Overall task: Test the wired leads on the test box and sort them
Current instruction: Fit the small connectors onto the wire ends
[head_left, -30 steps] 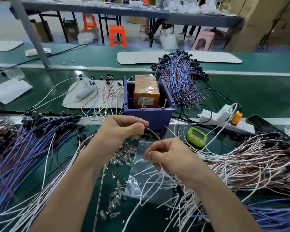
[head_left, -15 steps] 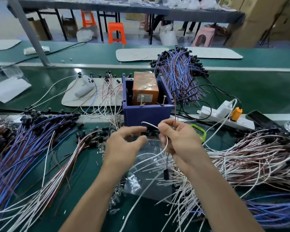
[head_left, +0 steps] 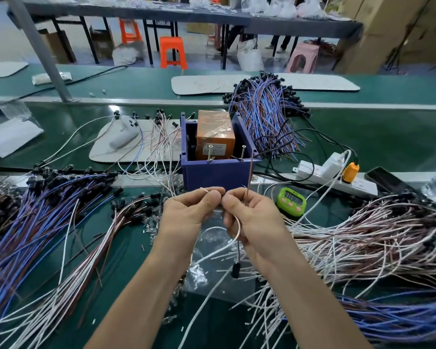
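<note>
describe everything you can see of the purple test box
The test box is an open-topped, blue-purple, plastic-looking box standing upright on the green belt, in the middle of the view. Inside stands an orange block wrapped in clear tape, with a label. Two metal screws stick up, slanting, at its front rim. From the right, black cables reach it.

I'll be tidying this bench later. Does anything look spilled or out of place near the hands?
Yes. Small clear parts lie scattered loose on the green mat just left of the clear bag, and short white sleeve pieces are strewn on and around it: spillage, not sorted piles.
</note>
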`<action>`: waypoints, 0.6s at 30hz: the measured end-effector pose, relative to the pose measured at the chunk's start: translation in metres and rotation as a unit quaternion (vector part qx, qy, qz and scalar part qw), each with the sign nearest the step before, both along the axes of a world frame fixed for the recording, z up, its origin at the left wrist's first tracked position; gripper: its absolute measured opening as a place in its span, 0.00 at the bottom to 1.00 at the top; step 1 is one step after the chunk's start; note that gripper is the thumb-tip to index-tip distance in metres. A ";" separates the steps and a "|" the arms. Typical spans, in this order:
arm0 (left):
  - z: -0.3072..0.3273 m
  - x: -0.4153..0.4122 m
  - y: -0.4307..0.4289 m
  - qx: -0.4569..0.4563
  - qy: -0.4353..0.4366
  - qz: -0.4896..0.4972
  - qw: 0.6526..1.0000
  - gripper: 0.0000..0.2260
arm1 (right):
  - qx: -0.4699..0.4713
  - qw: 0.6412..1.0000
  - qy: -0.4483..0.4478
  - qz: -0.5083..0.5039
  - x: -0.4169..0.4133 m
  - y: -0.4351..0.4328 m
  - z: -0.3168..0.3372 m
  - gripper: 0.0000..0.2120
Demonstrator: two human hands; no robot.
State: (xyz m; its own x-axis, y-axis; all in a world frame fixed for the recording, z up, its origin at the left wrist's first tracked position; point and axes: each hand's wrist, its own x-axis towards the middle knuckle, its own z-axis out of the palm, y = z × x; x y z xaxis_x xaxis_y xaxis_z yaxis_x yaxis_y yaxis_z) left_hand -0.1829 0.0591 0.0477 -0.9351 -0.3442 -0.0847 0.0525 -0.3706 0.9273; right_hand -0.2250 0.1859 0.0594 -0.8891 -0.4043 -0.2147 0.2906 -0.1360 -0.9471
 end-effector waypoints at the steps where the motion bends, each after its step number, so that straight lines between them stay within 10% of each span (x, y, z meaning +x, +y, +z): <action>1: 0.002 0.001 -0.002 -0.030 -0.007 0.009 0.999 0.05 | 0.007 1.000 0.006 0.005 0.000 0.001 0.000 0.09; 7: 0.006 0.007 -0.012 -0.312 -0.063 0.012 0.948 0.04 | 0.009 1.000 -0.002 0.013 0.000 0.003 -0.001 0.09; 18: 0.026 0.000 -0.010 0.014 -0.078 0.051 0.996 0.09 | -0.072 0.994 -0.079 0.004 -0.004 0.009 0.010 0.17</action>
